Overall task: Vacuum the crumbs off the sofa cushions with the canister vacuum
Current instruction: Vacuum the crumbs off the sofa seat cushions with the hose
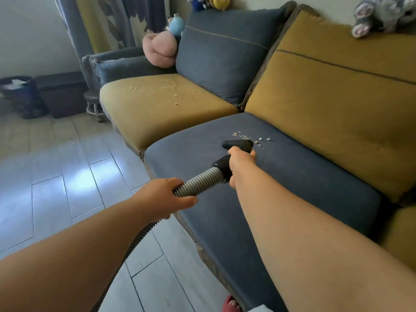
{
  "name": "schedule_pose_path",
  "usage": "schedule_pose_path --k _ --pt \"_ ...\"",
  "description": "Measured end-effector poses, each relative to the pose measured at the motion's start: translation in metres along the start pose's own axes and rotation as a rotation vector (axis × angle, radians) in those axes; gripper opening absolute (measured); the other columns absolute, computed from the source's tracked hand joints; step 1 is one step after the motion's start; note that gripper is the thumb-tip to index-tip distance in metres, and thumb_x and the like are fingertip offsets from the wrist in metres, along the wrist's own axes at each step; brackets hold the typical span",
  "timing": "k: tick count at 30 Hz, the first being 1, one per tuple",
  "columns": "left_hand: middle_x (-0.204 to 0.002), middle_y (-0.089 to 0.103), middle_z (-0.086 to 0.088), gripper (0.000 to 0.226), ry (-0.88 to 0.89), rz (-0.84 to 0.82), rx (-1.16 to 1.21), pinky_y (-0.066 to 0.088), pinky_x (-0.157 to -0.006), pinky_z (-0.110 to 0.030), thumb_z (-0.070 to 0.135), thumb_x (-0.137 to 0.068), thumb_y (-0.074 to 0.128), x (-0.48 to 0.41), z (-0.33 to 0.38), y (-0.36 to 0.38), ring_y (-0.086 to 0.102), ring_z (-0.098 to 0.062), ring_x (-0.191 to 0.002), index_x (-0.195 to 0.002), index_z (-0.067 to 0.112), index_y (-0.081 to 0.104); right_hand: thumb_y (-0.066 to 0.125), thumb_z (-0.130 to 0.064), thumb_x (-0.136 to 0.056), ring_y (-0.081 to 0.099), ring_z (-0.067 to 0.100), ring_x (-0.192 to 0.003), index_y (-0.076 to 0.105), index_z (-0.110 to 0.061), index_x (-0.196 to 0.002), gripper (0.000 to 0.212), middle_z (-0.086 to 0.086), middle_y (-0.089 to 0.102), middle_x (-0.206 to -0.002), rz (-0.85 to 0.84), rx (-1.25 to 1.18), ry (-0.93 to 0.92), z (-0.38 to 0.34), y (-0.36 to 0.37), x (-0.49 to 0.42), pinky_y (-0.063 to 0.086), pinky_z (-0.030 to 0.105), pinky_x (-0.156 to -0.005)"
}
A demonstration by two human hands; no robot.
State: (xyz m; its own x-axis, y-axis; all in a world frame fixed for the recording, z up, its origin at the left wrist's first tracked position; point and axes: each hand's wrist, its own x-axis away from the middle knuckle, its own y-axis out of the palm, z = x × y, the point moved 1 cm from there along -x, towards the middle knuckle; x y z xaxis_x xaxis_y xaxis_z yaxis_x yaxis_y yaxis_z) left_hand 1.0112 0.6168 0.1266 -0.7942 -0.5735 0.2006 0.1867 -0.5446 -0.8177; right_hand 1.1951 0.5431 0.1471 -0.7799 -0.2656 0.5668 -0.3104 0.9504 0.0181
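Note:
A black vacuum nozzle (238, 144) rests on the blue seat cushion (281, 176), right beside a small patch of crumbs (249, 138). My right hand (239, 164) grips the black handle just behind the nozzle. The ribbed grey hose (198, 182) runs back from there, and my left hand (166, 198) grips it lower down. More crumbs (166, 92) are scattered over the yellow seat cushion (157, 113) to the left. The canister itself is out of view.
Back cushions, blue (222, 55) and yellow (337, 97), stand behind the seats. Plush toys (161, 49) sit at the sofa's far corner and along its top. A bin (21, 96), a dark box and a small stool (93, 102) stand on the pale floor at the left.

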Motion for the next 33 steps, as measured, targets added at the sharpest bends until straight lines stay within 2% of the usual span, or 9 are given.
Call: schedule_pose_path --k 5,11,16,20,22,25,27,30,33 --pt "-0.069 0.064 0.005 0.029 0.003 -0.004 -0.046 0.054 -0.050 -0.019 0.062 -0.076 0.063 0.000 0.013 0.006 0.063 -0.007 -0.052 -0.085 0.035 0.056 0.056 -0.020 -0.089 0.049 0.027 -0.091 0.013 -0.043 -0.148 0.077 0.004 0.049 -0.133 0.063 -0.018 -0.004 0.001 -0.019 -0.003 0.043 0.041 -0.069" --pt "-0.078 0.065 0.000 0.033 0.050 -0.046 -0.113 0.058 -0.063 -0.031 0.060 -0.079 0.062 -0.014 0.050 0.027 0.064 -0.012 -0.062 -0.093 0.030 0.058 0.054 -0.025 -0.091 0.043 0.028 -0.091 0.007 -0.043 -0.149 0.077 0.005 0.046 -0.136 0.162 -0.035 0.018 -0.004 -0.065 -0.022 0.041 0.043 -0.071" --pt "-0.075 0.065 0.001 0.032 0.063 -0.049 -0.121 0.058 -0.061 -0.030 0.060 -0.079 0.062 -0.025 0.066 0.049 0.064 -0.011 -0.060 -0.090 0.030 0.058 0.056 -0.021 -0.089 0.048 0.028 -0.090 0.008 -0.045 -0.149 0.080 0.006 0.049 -0.127 0.157 -0.006 0.017 -0.010 -0.087 -0.036 0.042 0.043 -0.068" --pt "-0.073 0.064 0.002 0.031 0.022 -0.044 -0.063 0.055 -0.048 -0.022 0.060 -0.077 0.063 -0.031 0.063 0.050 0.061 -0.008 -0.051 -0.090 0.032 0.058 0.055 -0.021 -0.089 0.050 0.027 -0.082 0.008 -0.045 -0.148 0.079 0.003 0.048 -0.115 0.108 0.011 0.016 -0.014 -0.078 -0.044 0.042 0.041 -0.064" --pt "-0.074 0.064 0.001 0.031 0.004 -0.042 -0.047 0.057 -0.050 -0.024 0.060 -0.077 0.064 -0.035 0.060 0.047 0.063 -0.010 -0.053 -0.091 0.033 0.057 0.055 -0.022 -0.089 0.052 0.029 -0.087 0.008 -0.045 -0.148 0.080 0.006 0.049 -0.123 0.085 0.038 0.013 -0.017 -0.071 -0.046 0.045 0.043 -0.067" --pt "-0.071 0.063 0.003 0.031 -0.007 -0.023 -0.031 0.057 -0.049 -0.022 0.061 -0.076 0.063 -0.037 0.055 0.042 0.064 -0.009 -0.051 -0.086 0.033 0.056 0.055 -0.020 -0.089 0.051 0.034 -0.106 0.006 -0.042 -0.149 0.081 0.009 0.044 -0.137 0.040 0.090 0.010 -0.025 -0.059 -0.047 0.049 0.052 -0.087" --pt "-0.070 0.063 0.004 0.031 -0.008 -0.018 -0.022 0.056 -0.050 -0.022 0.062 -0.075 0.062 -0.035 0.052 0.039 0.064 -0.008 -0.050 -0.084 0.033 0.055 0.056 -0.019 -0.089 0.051 0.035 -0.111 0.006 -0.042 -0.149 0.081 0.009 0.042 -0.140 0.010 0.094 0.002 -0.027 -0.053 -0.045 0.046 0.056 -0.094" --pt "-0.071 0.064 0.004 0.031 -0.004 -0.005 -0.014 0.059 -0.055 -0.027 0.062 -0.075 0.063 -0.031 0.048 0.036 0.065 -0.010 -0.053 -0.087 0.034 0.056 0.055 -0.018 -0.088 0.053 0.033 -0.103 0.008 -0.044 -0.149 0.081 0.009 0.045 -0.136 -0.036 0.074 -0.006 -0.026 -0.046 -0.044 0.048 0.058 -0.091" --pt "-0.069 0.064 0.004 0.031 -0.006 0.011 -0.009 0.054 -0.047 -0.020 0.063 -0.075 0.063 -0.026 0.043 0.033 0.062 -0.006 -0.048 -0.083 0.034 0.055 0.055 -0.019 -0.088 0.051 0.027 -0.080 0.009 -0.042 -0.148 0.079 0.009 0.046 -0.121 -0.063 0.103 -0.009 -0.024 -0.039 -0.042 0.051 0.052 -0.082"
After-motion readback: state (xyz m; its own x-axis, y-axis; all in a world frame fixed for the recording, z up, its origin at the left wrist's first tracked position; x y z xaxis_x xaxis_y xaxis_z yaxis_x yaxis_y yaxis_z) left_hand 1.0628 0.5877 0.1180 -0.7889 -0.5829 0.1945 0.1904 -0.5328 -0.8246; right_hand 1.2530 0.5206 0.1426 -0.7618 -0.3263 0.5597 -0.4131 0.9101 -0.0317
